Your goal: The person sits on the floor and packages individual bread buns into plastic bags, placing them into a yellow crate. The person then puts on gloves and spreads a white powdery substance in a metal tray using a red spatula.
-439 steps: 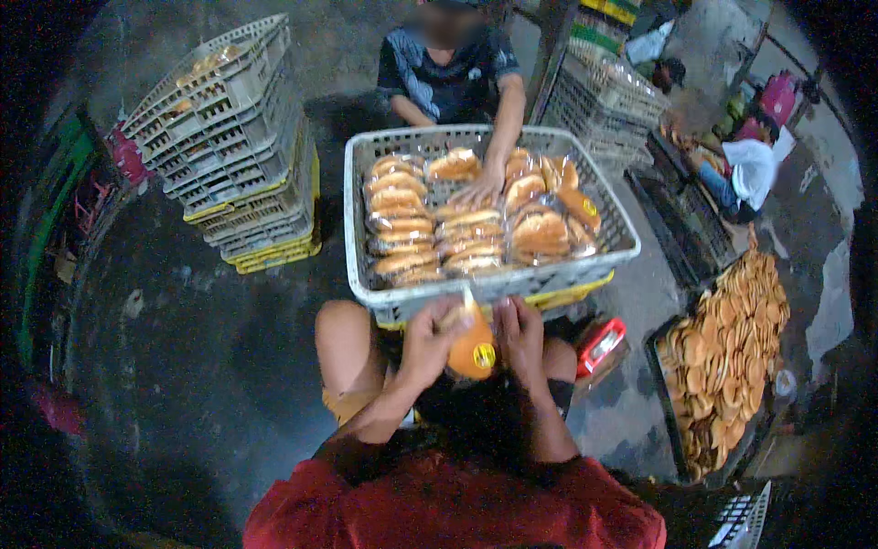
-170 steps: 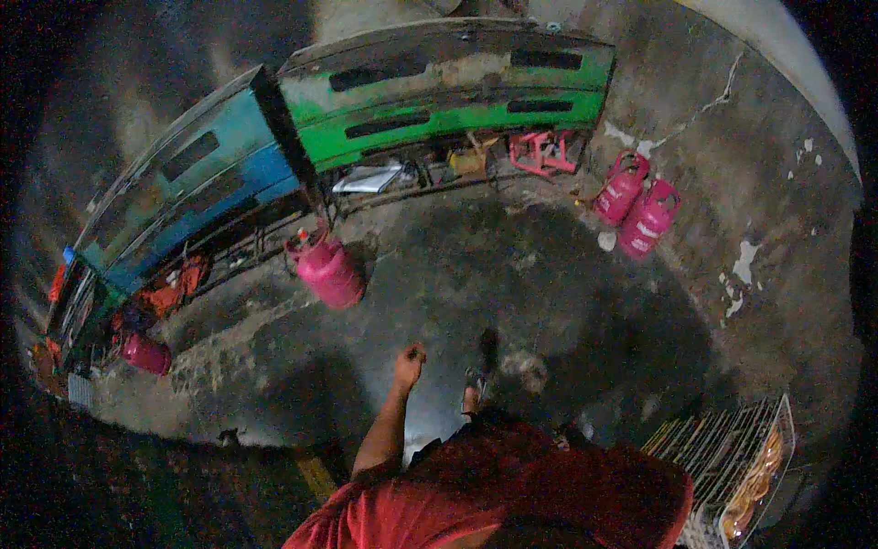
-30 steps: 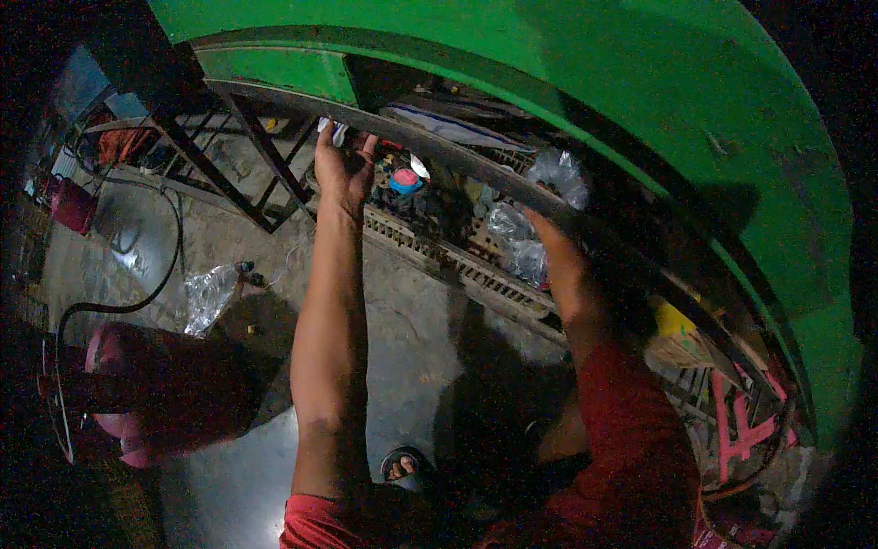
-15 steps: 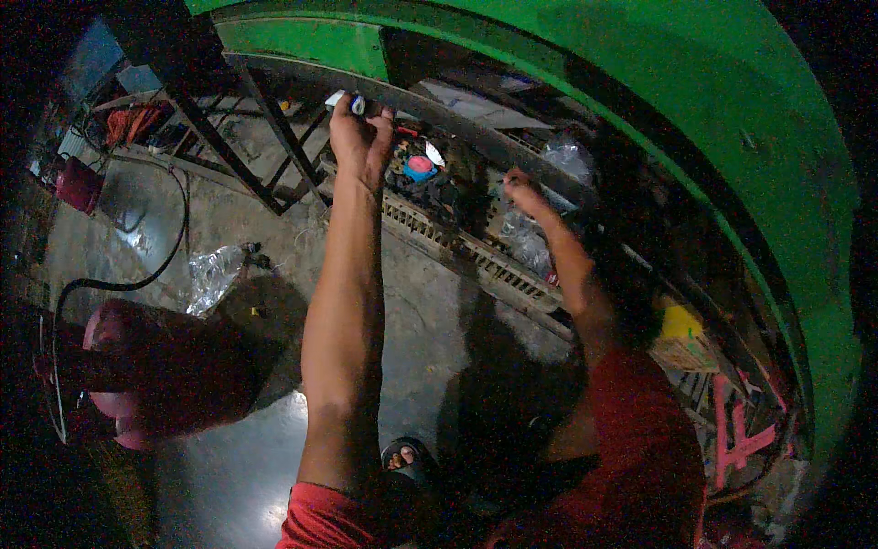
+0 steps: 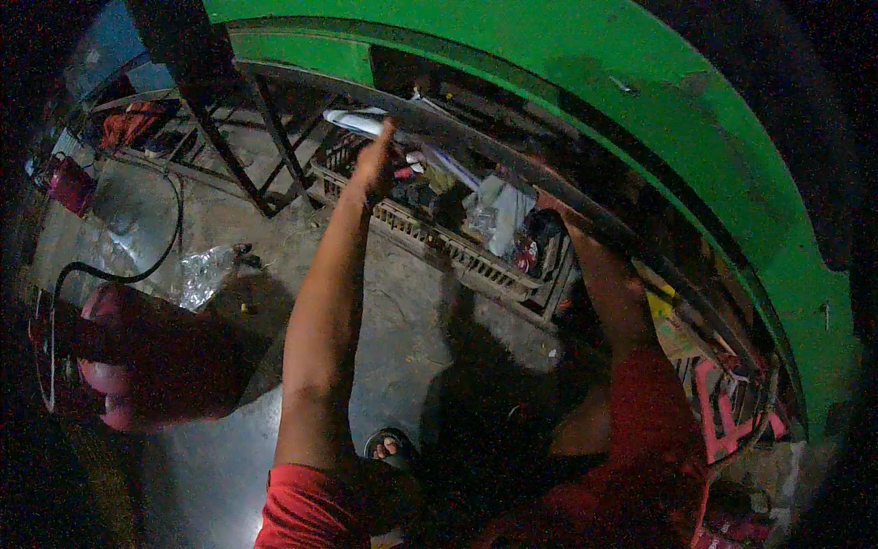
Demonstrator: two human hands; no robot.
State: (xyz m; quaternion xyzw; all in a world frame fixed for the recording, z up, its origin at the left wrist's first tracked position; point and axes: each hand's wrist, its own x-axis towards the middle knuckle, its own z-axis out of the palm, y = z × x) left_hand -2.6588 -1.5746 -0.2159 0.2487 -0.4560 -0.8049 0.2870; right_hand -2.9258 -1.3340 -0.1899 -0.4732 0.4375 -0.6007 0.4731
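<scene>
Left hand: above the slatted crate's left end, at a white sheet; blurred, so I cannot tell whether its grip is closed on it.
Right hand: over the crate's right part, beside a clear plastic bag; grip shadowed, cannot tell wide or narrow.
Arms: stretched forward, probably because the crate sits low beneath the green panel.
Crate: likely keeps loose items together.

Slatted crate: pale plastic bag inside. Concrete floor: crumpled clear plastic, dark-pink gas cylinder.
</scene>
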